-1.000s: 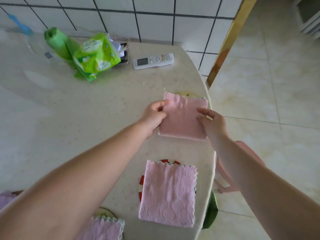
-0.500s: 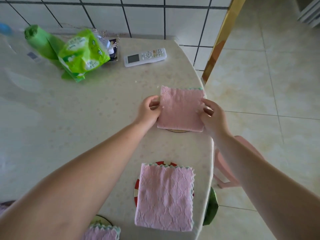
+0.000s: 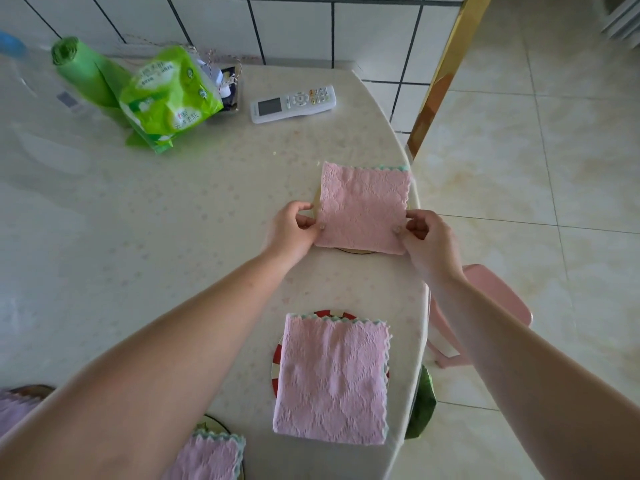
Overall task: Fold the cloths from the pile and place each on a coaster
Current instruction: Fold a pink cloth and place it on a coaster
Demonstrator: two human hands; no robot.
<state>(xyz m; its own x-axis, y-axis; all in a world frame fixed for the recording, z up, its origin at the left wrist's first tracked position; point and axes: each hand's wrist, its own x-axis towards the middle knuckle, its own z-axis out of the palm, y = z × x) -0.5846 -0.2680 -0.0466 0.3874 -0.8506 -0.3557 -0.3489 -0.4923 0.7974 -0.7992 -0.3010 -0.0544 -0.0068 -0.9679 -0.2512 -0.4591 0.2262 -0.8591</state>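
A folded pink cloth (image 3: 362, 206) lies flat over a pale coaster (image 3: 356, 251) near the table's right edge; only slivers of the coaster show. My left hand (image 3: 292, 230) pinches the cloth's near left corner and my right hand (image 3: 426, 237) pinches its near right corner. Closer to me, a second folded pink cloth (image 3: 332, 379) covers a red-rimmed coaster (image 3: 276, 358). A third folded cloth (image 3: 207, 459) sits on a dark-rimmed coaster (image 3: 216, 421) at the bottom edge. More pink cloth (image 3: 14, 407) shows at the far left, partly behind my left arm.
On the cream table (image 3: 156, 237) at the back lie a white remote (image 3: 292, 103), a green tissue pack (image 3: 166, 98) and a green bag roll (image 3: 83, 71). A pink stool (image 3: 485, 306) stands on the tiled floor right of the table. A tiled wall runs behind.
Both hands slid from the cloth's middle sides down to its near corners. The cloth now lies flat on the coaster, a little nearer the table's right edge.
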